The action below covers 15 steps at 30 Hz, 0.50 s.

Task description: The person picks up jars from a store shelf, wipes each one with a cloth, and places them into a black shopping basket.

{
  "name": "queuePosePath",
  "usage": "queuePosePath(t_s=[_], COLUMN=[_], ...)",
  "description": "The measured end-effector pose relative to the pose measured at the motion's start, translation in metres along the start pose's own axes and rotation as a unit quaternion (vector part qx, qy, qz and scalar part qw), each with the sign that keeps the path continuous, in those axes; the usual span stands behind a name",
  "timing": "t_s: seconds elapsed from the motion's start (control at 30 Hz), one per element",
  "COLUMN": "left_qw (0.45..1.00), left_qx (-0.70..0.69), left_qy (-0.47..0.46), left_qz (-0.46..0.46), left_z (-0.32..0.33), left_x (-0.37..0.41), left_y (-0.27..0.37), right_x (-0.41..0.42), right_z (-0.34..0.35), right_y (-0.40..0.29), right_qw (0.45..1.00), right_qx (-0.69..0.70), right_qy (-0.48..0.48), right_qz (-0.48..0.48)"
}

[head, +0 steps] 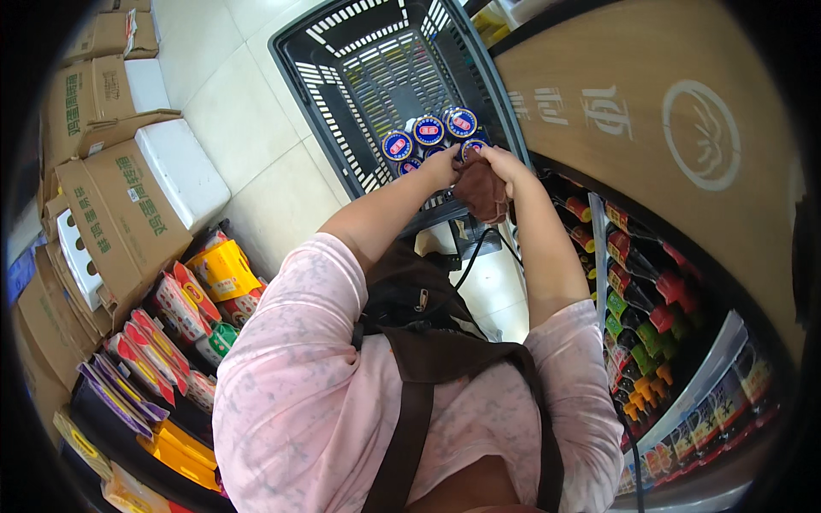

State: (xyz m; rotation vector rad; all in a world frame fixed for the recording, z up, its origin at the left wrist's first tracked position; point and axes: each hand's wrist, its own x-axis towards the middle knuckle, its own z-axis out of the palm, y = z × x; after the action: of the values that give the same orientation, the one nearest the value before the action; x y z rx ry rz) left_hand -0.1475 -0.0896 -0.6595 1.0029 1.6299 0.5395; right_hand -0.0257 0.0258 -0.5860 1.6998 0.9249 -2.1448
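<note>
My left hand point(441, 170) is at the near end of a dark grey plastic shopping basket point(507, 106), its fingers at the edge of a brown cloth point(481, 189). My right hand point(503, 165) grips the same cloth, which hangs down between my hands. Several jars or cans with round blue lids point(428, 130) stand together in the basket's near end. One blue lid point(473, 149) is right at my fingertips, partly covered by the cloth and my hands. Whether my fingers also grip that container is hidden.
At right, shelves hold bottles with coloured caps point(667, 288) beneath a large brown panel point(641, 96). Cardboard boxes point(122, 211), a white foam box point(183, 173) and packaged goods point(186, 308) stand at left. A black cable point(474, 256) hangs below the basket. Pale floor tiles point(256, 128) show beside it.
</note>
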Motion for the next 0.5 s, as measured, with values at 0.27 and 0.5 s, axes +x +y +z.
queuePosePath(t_s=[0.27,0.5], left_qw=[0.996,0.968], left_qx=[-0.044,-0.194], left_qy=[-0.073,-0.161], left_qz=[-0.040,0.006], left_z=[-0.027,-0.069], left_x=[-0.053,-0.127], left_y=[0.031,0.132], right_x=[-0.100,-0.293], right_z=[-0.009,-0.025], right_y=[0.046,0.054], right_qw=[0.971,0.936], right_qx=[-0.017,-0.063], right_qy=[0.023,-0.030], right_qz=[-0.236,-0.345])
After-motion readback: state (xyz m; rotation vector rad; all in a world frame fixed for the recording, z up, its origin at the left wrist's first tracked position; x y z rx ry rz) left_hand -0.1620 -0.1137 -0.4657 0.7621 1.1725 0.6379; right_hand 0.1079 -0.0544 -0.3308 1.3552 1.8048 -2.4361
